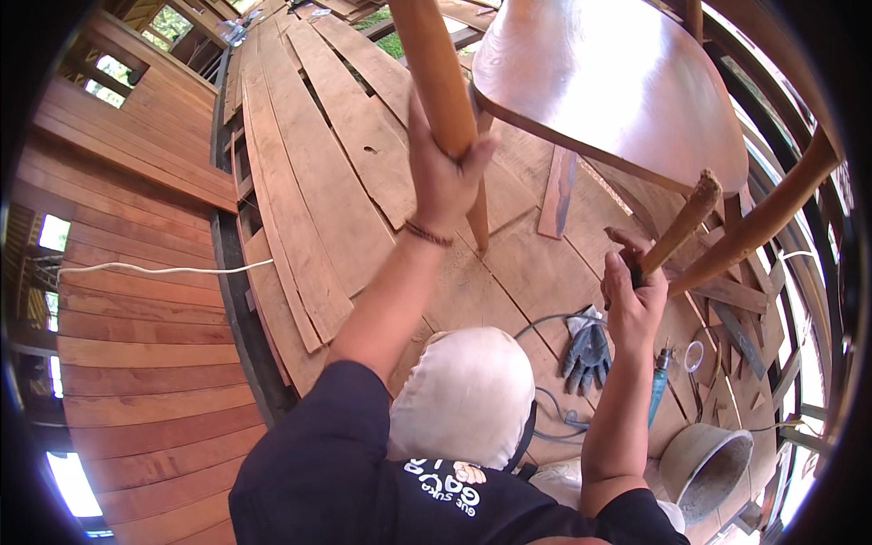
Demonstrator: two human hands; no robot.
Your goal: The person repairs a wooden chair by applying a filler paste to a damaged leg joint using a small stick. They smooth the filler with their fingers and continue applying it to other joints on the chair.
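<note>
A wooden chair with a glossy brown seat point(599, 82) is tilted in front of me. My left hand point(445, 168) wraps round one of its thick, smooth wooden legs point(429, 64) at the upper middle. On the right, my right hand point(636, 289) has its fingers curled at the narrow end of a shorter tapered chair leg point(681, 225). The leg's other end is rough and worn. Something dark shows between these fingers, too small to name. Another long chair leg point(763, 222) slants past just beyond the right hand.
Below the right hand lie a dark work glove point(588, 354), a teal power tool point(658, 386), a cable point(554, 418) and a grey bucket point(704, 468) on its side. Wood scraps point(740, 336) lie at the right. Loose floor planks point(309, 182) have gaps between them.
</note>
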